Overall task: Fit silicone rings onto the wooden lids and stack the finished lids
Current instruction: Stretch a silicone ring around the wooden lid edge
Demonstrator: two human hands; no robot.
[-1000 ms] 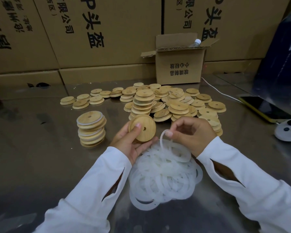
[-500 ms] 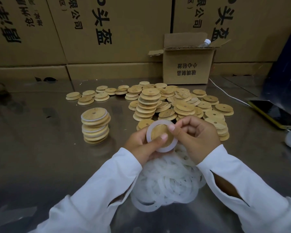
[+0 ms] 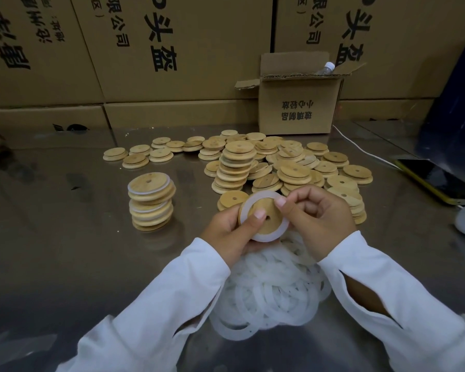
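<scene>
Shiny grey metal table (image 3: 51,251) fills the view, and it is smooth enough to mirror things; tall brown cardboard boxes (image 3: 185,49) with black print make a wall behind it.

On the left stands a short stack of finished lids (image 3: 151,202), round flat wood with thin white rings showing at some edges; behind it a few loose lids (image 3: 140,157) lie flat in a row.

In the middle the left hand (image 3: 226,234) holds one wooden lid (image 3: 263,213) up above the table, fingers curled round its edge and thumb pressed on its face; the lid is round, pale brown, with a small hole.

A soft white silicone ring (image 3: 270,237) lies round that lid; the right hand (image 3: 320,218) pinches the top of the ring between thumb and finger.

Under both hands sits a floppy heap of white rings (image 3: 269,288), see-through and tangled; both arms wear white sleeves.

Behind the hands is a big pile of plain lids (image 3: 293,167), some stacked, some tipped; a small open box (image 3: 298,108) stands past it.

On the right lies a phone (image 3: 438,181) with a yellow rim.
</scene>
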